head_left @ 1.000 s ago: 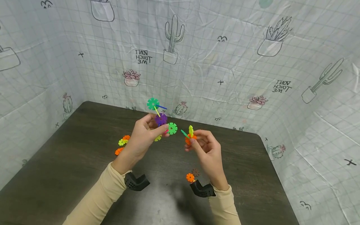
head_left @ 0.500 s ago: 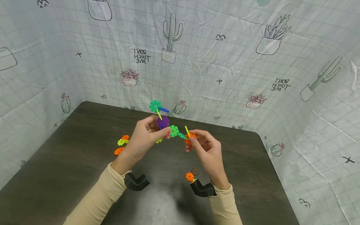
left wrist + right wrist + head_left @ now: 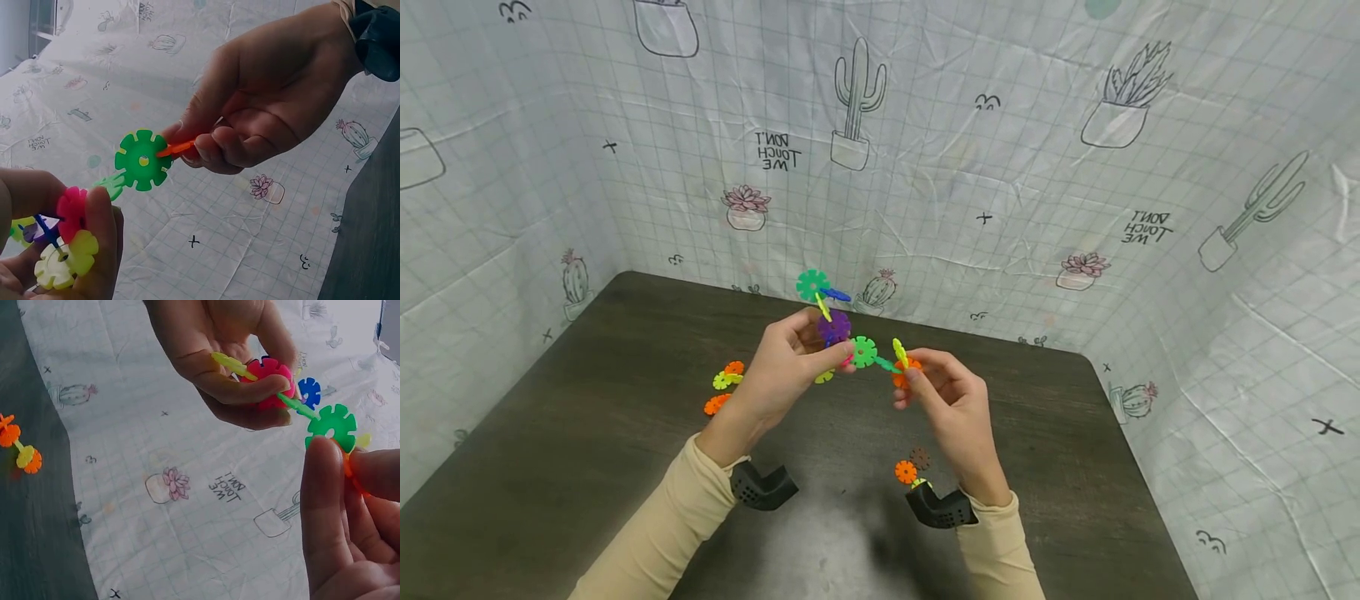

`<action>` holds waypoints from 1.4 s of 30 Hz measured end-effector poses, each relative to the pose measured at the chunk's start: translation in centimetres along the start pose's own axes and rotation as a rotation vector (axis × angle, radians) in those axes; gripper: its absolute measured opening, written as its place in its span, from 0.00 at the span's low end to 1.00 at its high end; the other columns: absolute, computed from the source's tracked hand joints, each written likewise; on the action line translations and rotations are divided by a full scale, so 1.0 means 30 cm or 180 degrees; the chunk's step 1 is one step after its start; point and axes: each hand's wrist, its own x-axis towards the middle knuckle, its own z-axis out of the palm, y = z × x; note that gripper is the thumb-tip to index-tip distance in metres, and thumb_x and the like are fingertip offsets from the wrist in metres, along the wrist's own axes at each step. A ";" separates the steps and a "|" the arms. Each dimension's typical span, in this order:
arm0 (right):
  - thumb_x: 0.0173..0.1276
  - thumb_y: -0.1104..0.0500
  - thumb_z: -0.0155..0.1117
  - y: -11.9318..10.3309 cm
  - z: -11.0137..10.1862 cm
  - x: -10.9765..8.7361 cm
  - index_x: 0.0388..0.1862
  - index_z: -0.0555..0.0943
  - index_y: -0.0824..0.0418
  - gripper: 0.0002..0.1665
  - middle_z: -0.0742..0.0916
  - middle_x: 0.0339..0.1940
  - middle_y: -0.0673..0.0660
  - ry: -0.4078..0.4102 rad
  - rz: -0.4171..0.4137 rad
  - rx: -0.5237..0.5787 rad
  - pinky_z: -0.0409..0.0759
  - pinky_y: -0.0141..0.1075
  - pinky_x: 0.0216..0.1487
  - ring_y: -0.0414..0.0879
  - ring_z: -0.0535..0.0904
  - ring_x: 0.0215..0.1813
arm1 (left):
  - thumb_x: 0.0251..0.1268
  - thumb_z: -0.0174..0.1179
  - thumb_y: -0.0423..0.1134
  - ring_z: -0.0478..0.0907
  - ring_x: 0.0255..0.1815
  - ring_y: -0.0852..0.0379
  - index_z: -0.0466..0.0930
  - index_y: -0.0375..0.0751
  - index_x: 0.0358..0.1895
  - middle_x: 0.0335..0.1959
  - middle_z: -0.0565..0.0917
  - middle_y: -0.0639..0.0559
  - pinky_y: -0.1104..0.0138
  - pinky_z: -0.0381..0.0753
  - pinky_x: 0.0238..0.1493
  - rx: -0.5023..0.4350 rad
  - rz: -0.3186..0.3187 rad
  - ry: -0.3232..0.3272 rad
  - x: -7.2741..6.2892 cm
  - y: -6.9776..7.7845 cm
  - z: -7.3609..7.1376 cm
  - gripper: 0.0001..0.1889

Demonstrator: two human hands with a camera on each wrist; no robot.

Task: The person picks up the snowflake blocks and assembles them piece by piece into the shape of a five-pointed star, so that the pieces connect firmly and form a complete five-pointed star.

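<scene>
My left hand (image 3: 782, 354) pinches a pink notched plastic disc (image 3: 72, 209) in a chain of interlocking discs. From it, purple (image 3: 833, 326), yellow and blue (image 3: 837, 295) discs lead up to a teal disc (image 3: 812, 285), and a pale yellow disc (image 3: 47, 269) hangs below. A light green disc (image 3: 864, 352) sticks out to the right. My right hand (image 3: 955, 404) pinches an orange disc (image 3: 901, 377), which carries a yellow disc (image 3: 900, 352) and a darker green disc (image 3: 132, 164). The two green discs meet edge to edge between my hands; how deep the notches sit is unclear.
On the dark table (image 3: 1037, 450), joined orange and yellow discs (image 3: 722, 381) and an orange piece (image 3: 717, 405) lie left of my left forearm. An orange disc (image 3: 906, 472) and a brown disc (image 3: 921, 458) lie near my right wrist. Printed cloth (image 3: 925, 167) walls the table in.
The darker green disc on my right-hand piece has come up against the light green disc, closing the earlier gap. The left-hand chain has shifted slightly right and down.
</scene>
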 end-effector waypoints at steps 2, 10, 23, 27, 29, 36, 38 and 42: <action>0.75 0.66 0.61 0.004 -0.002 -0.002 0.56 0.78 0.72 0.14 0.87 0.36 0.56 -0.0014 0.0052 0.0060 0.89 0.41 0.39 0.45 0.86 0.32 | 0.67 0.63 0.27 0.83 0.32 0.56 0.75 0.30 0.53 0.37 0.82 0.49 0.64 0.88 0.45 -0.0017 -0.0027 -0.0025 0.000 -0.001 0.000 0.14; 0.74 0.69 0.61 0.023 -0.004 -0.010 0.55 0.79 0.72 0.13 0.87 0.39 0.55 0.0072 -0.0203 -0.0025 0.89 0.41 0.40 0.44 0.86 0.34 | 0.67 0.63 0.26 0.83 0.33 0.55 0.75 0.30 0.51 0.37 0.82 0.49 0.63 0.88 0.45 -0.0054 0.0018 -0.0036 0.001 -0.001 -0.002 0.13; 0.73 0.70 0.61 0.019 0.005 -0.006 0.55 0.79 0.73 0.14 0.87 0.39 0.53 0.0095 -0.0380 -0.0158 0.89 0.41 0.38 0.44 0.87 0.34 | 0.67 0.63 0.27 0.84 0.33 0.56 0.75 0.28 0.52 0.38 0.82 0.48 0.63 0.88 0.46 0.0063 0.0042 -0.0039 0.005 -0.005 -0.001 0.14; 0.73 0.69 0.61 0.018 0.011 -0.005 0.55 0.79 0.72 0.14 0.87 0.39 0.54 0.0077 -0.0315 -0.0153 0.89 0.41 0.38 0.44 0.87 0.34 | 0.67 0.64 0.27 0.84 0.33 0.56 0.75 0.28 0.53 0.38 0.82 0.49 0.63 0.88 0.46 0.0119 0.0060 -0.0038 0.005 -0.009 0.001 0.14; 0.73 0.69 0.62 0.015 0.014 -0.005 0.55 0.79 0.72 0.14 0.88 0.38 0.55 0.0088 -0.0263 -0.0140 0.89 0.42 0.38 0.45 0.87 0.34 | 0.67 0.64 0.27 0.84 0.33 0.56 0.75 0.28 0.54 0.38 0.82 0.50 0.63 0.88 0.46 0.0134 0.0055 -0.0019 0.006 -0.011 0.003 0.15; 0.72 0.68 0.64 0.010 0.020 -0.004 0.53 0.81 0.72 0.13 0.88 0.35 0.57 0.0183 -0.0106 -0.0152 0.89 0.43 0.38 0.46 0.87 0.33 | 0.67 0.64 0.27 0.85 0.33 0.56 0.75 0.27 0.56 0.39 0.83 0.48 0.64 0.88 0.46 0.0108 -0.0036 -0.0031 0.003 -0.009 0.005 0.17; 0.72 0.68 0.64 0.009 0.023 -0.003 0.53 0.81 0.73 0.14 0.88 0.35 0.59 0.0171 -0.0094 -0.0155 0.89 0.43 0.39 0.46 0.87 0.33 | 0.67 0.64 0.28 0.85 0.33 0.56 0.76 0.28 0.56 0.38 0.83 0.48 0.64 0.88 0.46 0.0107 -0.0050 -0.0034 0.001 -0.006 0.002 0.16; 0.72 0.67 0.65 0.007 0.027 -0.002 0.54 0.80 0.75 0.15 0.89 0.35 0.61 0.0134 -0.0108 -0.0131 0.89 0.44 0.40 0.45 0.88 0.33 | 0.67 0.64 0.27 0.85 0.32 0.57 0.76 0.27 0.55 0.37 0.83 0.49 0.65 0.88 0.45 0.0115 -0.0041 -0.0038 0.001 -0.002 -0.005 0.16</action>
